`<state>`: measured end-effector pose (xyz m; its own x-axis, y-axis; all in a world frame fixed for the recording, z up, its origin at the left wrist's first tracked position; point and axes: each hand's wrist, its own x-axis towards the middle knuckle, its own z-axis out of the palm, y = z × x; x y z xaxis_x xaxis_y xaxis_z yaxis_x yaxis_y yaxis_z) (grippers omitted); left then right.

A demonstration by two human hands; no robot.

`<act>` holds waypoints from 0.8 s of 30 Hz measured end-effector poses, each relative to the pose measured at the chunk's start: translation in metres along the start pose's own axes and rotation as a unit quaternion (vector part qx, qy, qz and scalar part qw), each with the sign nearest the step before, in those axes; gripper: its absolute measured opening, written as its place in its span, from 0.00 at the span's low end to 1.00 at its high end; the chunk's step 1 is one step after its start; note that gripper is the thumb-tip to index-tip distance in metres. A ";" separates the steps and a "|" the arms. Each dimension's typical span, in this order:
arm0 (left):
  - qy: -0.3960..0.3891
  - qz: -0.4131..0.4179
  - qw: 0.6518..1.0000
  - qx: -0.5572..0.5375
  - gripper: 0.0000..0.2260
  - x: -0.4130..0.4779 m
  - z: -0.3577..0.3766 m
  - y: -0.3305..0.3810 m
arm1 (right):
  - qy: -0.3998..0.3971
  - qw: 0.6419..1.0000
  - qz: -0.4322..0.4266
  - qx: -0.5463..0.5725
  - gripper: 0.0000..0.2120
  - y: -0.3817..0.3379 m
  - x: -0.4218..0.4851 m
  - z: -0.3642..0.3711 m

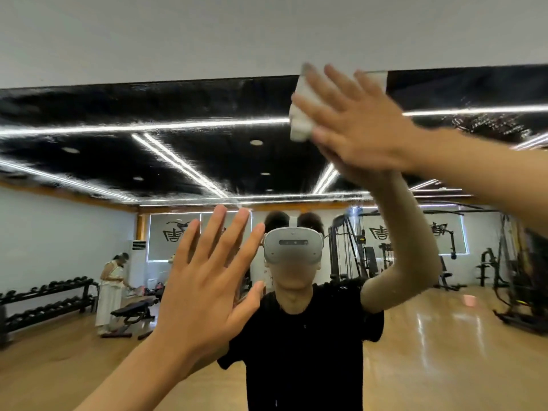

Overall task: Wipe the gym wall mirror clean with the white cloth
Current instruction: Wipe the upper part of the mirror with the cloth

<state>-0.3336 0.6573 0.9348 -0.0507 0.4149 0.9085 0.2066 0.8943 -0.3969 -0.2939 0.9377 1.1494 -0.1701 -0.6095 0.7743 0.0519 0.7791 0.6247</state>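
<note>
Left hand [207, 286] spread, perhaps touching mirror [89, 161]; right hand [361, 126] hides most white cloth [301, 120].

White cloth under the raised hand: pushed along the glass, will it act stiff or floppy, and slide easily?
Probably floppy: the folded white cloth bunches at its lower end under the right hand. Likely glides easily: the gym wall mirror looks smooth, glossy. Seemingly light: straight fingers pin it.
</note>
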 end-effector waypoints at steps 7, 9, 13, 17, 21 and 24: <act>0.013 0.005 1.000 0.004 0.33 -0.001 -0.001 -0.001 | -0.044 0.975 -0.220 0.005 0.26 -0.012 -0.077 0.013; 0.019 0.004 1.000 0.000 0.33 0.001 0.000 0.000 | -0.028 0.992 -0.125 0.009 0.26 0.025 -0.043 0.009; 0.017 0.004 1.000 0.004 0.33 0.002 -0.001 0.001 | 0.005 1.000 0.022 0.007 0.28 0.045 -0.021 0.002; 0.014 0.009 1.000 0.011 0.33 0.002 -0.001 0.000 | 0.009 0.999 -0.053 0.011 0.28 -0.028 -0.099 0.020; 0.016 0.013 1.000 0.011 0.33 0.001 -0.002 0.001 | -0.041 0.978 -0.206 -0.009 0.26 -0.014 -0.124 0.018; 0.012 0.011 1.000 0.010 0.33 0.002 -0.001 0.001 | -0.012 0.998 -0.062 -0.010 0.27 0.050 -0.068 0.007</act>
<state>-0.3326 0.6586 0.9360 -0.0218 0.4308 0.9022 0.1875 0.8882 -0.4195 -0.2866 1.0190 1.1271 -0.1996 -0.6971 0.6886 0.0480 0.6950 0.7174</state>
